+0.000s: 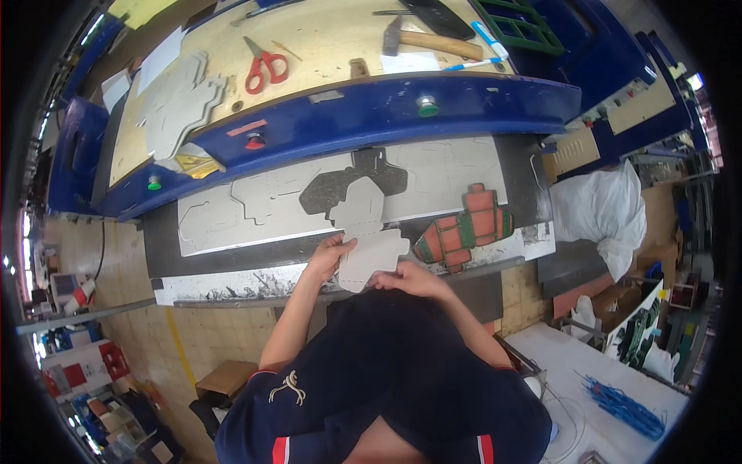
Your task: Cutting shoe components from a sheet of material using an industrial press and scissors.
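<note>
A grey die-cut cardboard piece [372, 251] with perforated fold lines is in front of my chest. My left hand [332, 257] pinches its left edge, thumb on top. At its lower right edge, the fingers of my right hand [406, 280] are closed on the same piece. Beyond it lies a large grey cardboard sheet [270, 185] with cut lines, and a dark opening shows through it behind the piece. To the right of my right hand, a cutting die [468, 230] with reddish foam and green edges rests on the dark press bed [529, 189].
A blue press beam [332, 112] with green and red buttons crosses behind the sheet. On its wooden top are red-handled scissors [264, 68], a hammer [433, 42], markers [487, 39] and stacked cardboard cutouts [182, 108]. A white bag [599, 213] stands right, above a side table [572, 363].
</note>
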`<action>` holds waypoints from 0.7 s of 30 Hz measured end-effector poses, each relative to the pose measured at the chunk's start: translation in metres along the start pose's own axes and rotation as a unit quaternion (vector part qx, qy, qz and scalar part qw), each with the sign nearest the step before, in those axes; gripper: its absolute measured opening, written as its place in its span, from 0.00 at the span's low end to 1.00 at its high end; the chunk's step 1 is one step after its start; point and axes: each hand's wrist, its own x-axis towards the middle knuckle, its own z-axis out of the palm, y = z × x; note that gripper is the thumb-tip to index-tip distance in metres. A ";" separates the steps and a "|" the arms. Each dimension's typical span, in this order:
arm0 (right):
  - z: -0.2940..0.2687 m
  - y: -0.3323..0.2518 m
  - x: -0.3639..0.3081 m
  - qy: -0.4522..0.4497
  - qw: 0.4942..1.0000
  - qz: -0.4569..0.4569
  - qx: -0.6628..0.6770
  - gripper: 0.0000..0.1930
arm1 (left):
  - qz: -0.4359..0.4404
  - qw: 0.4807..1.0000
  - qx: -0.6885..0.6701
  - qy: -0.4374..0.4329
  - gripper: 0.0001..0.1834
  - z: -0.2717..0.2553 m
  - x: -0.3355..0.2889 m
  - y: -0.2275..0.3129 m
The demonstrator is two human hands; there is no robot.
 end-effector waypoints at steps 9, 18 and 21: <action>-0.148 -0.067 -0.064 0.179 0.589 -0.013 -0.788 0.57 | 0.111 0.959 0.245 0.084 0.14 -0.038 -0.005 0.038; -0.157 -0.053 -0.036 0.003 0.550 -0.104 -0.829 0.61 | 0.248 0.799 0.438 0.329 0.15 -0.082 -0.026 0.021; -0.152 -0.059 -0.030 -0.011 0.580 -0.071 -0.811 0.63 | 0.178 0.886 0.335 0.267 0.08 -0.092 -0.037 0.002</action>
